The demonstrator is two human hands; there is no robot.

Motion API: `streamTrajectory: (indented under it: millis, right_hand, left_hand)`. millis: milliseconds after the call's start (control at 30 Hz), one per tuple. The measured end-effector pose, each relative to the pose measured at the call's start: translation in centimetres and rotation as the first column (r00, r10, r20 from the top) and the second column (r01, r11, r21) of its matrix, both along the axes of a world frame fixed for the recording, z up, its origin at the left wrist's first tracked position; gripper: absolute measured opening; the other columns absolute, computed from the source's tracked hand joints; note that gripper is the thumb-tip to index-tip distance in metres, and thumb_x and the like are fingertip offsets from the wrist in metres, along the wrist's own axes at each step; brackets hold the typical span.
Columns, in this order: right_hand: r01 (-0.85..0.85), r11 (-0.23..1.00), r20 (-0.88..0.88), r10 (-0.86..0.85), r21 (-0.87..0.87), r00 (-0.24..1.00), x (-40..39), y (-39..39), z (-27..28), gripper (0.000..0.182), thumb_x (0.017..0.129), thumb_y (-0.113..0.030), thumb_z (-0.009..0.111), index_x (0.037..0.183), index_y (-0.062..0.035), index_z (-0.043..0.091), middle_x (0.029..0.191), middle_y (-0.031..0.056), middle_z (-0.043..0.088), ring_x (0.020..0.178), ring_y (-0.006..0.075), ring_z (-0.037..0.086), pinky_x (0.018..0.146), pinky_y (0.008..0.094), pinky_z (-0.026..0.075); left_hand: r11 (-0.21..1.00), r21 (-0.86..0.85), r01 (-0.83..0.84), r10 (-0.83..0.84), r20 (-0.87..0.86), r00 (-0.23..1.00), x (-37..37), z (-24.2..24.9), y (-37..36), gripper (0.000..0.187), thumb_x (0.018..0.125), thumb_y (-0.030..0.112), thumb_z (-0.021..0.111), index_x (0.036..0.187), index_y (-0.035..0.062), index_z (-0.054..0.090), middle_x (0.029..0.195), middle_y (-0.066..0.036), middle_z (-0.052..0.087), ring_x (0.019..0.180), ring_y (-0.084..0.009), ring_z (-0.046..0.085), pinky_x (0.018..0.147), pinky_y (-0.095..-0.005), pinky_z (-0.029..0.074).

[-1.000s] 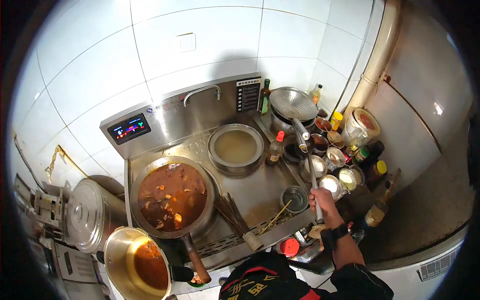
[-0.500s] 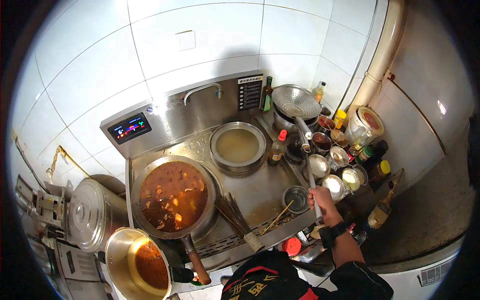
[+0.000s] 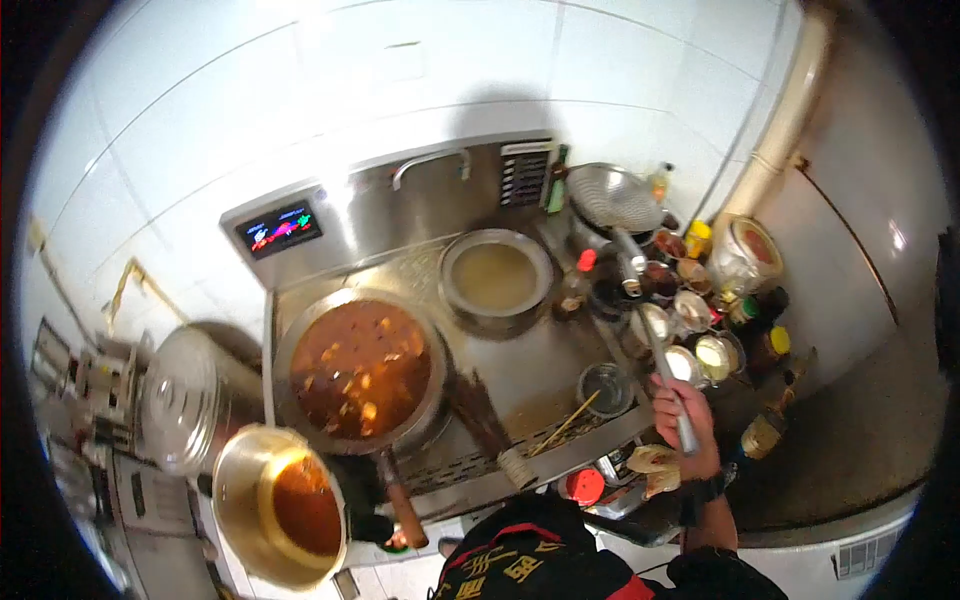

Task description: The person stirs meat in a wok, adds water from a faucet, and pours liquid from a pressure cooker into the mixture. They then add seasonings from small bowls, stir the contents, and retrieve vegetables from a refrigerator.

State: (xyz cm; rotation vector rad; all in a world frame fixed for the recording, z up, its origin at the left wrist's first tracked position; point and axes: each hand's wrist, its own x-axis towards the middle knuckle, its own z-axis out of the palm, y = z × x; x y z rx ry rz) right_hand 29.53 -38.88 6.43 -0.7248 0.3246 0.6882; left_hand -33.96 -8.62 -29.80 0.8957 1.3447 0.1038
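Handle [image 3: 661, 350], metal, straight; long axis slanting from beside the bowls [image 3: 714, 356] down toward the person; right hand [image 3: 701, 425] curled round its near end. Left hand [image 3: 395, 546] mostly hidden beside the pot [image 3: 238, 500]; grip cannot be told. Surface: steel counter [image 3: 530, 372], wok [image 3: 284, 378] aboard. Room: white-tiled wall [image 3: 610, 60].

right hand [image 3: 703, 440] turned over, handle [image 3: 657, 342] more slanted

Your deep, pale metal pot [image 3: 238, 500] is open-topped at the near-left side of the wok [image 3: 440, 380], red-brown broth [image 3: 308, 510] pooled inside it. Your long grey metal-handled utensil [image 3: 663, 350] slants well to the wok's right, its far end hard to make out.
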Motion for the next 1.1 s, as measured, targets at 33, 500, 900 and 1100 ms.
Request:
streamTrajectory:
  millis: [33, 500, 900, 1100]
  right_hand:
    - [-0.025, 0.998, -0.007, 0.026, 0.059, 1.0, -1.0, -0.1, 0.4, 0.025, 0.095, -0.017, 0.054, 0.114, -0.0016, 0.052, 0.069, -0.0024, 0.049, 0.05, 0.0085, 0.045, 0.038, 0.0245, 0.039]
    - [-0.47, 0.795, -0.161, 0.559, 0.383, 0.814, -13.0, 9.0, 3.8, 0.048, 0.103, -0.026, 0.039, 0.142, 0.0017, 0.033, 0.073, -0.0003, 0.042, 0.05, 0.0064, 0.041, 0.04, 0.0225, 0.038]
    - [-0.385, 0.376, 0.303, 0.923, -0.843, 0.238, -14.7, 24.6, -5.5, 0.028, 0.093, -0.015, 0.056, 0.118, -0.004, 0.057, 0.057, -0.0003, 0.05, 0.044, 0.01, 0.049, 0.038, 0.0262, 0.039]
    - [0.155, 0.447, 0.42, 0.89, -0.881, -0.176, -10.0, 26.6, -10.5, 0.036, 0.093, -0.013, 0.057, 0.127, -0.0063, 0.052, 0.061, 0.0007, 0.052, 0.048, 0.0114, 0.051, 0.045, 0.0288, 0.043]
  left_hand:
    - [0.897, -0.439, 0.048, 0.14, 0.387, 0.912, -0.7, -1.7, 1.2, 0.027, 0.089, 0.034, 0.064, 0.086, 0.0069, 0.064, 0.075, -0.005, 0.064, 0.059, -0.0159, 0.057, 0.05, -0.0306, 0.045]
    - [0.943, 0.16, 0.291, -0.266, -0.159, 0.951, 3.3, 0.5, 1.7, 0.034, 0.089, 0.025, 0.061, 0.109, -0.002, 0.067, 0.086, -0.011, 0.072, 0.076, -0.0172, 0.069, 0.068, -0.0295, 0.054]
    - [0.889, 0.263, 0.374, -0.454, 0.607, 0.652, 23.2, 24.4, 2.9, 0.059, 0.097, 0.035, 0.057, 0.139, -0.0019, 0.038, 0.113, -0.015, 0.065, 0.097, -0.0205, 0.066, 0.09, -0.0305, 0.051]
    - [0.994, -0.098, 0.057, 0.011, 0.589, 0.808, 28.1, 24.6, 1.0, 0.023, 0.095, 0.028, 0.056, 0.101, 0.0067, 0.049, 0.073, -0.001, 0.054, 0.057, -0.011, 0.05, 0.051, -0.0248, 0.037]
